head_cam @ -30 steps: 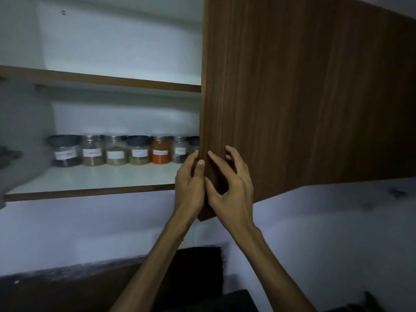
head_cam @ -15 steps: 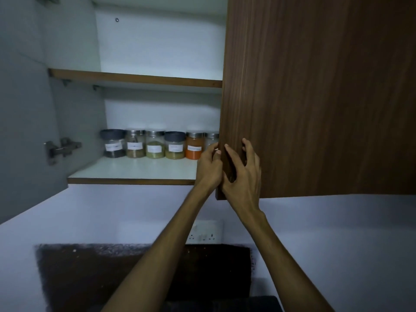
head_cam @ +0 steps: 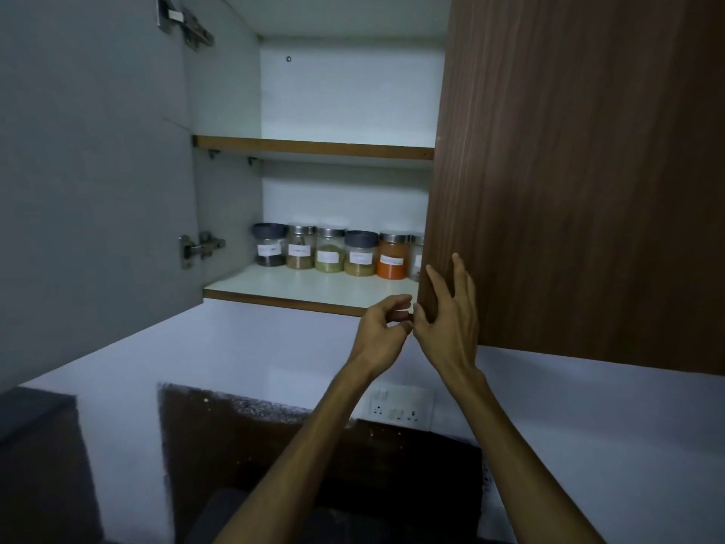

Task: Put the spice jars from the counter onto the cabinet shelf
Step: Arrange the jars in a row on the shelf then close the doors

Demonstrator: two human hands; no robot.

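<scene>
Sixth jar (head_cam: 416, 257) half hidden behind door (head_cam: 569, 170); anything further right on shelf (head_cam: 314, 286) out of sight. Labels (head_cam: 299, 250) too small and blurred to read. Left hand's fingertips (head_cam: 404, 316) tucked at door's lower corner, hold on it unclear. Door cut off by top and right edges. Both forearms cut off at bottom edge. Socket (head_cam: 400, 406) partly hidden behind left arm.

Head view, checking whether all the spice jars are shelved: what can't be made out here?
- The rightmost clear jar is half hidden by the brown wooden cabinet door; any jars behind the door are unseen.
- The white paper labels are too small and blurred to read.
- The counter is hidden by the forearms and cut off by the bottom edge.
- The left hand has curled fingers; what they pinch is unclear.
</scene>
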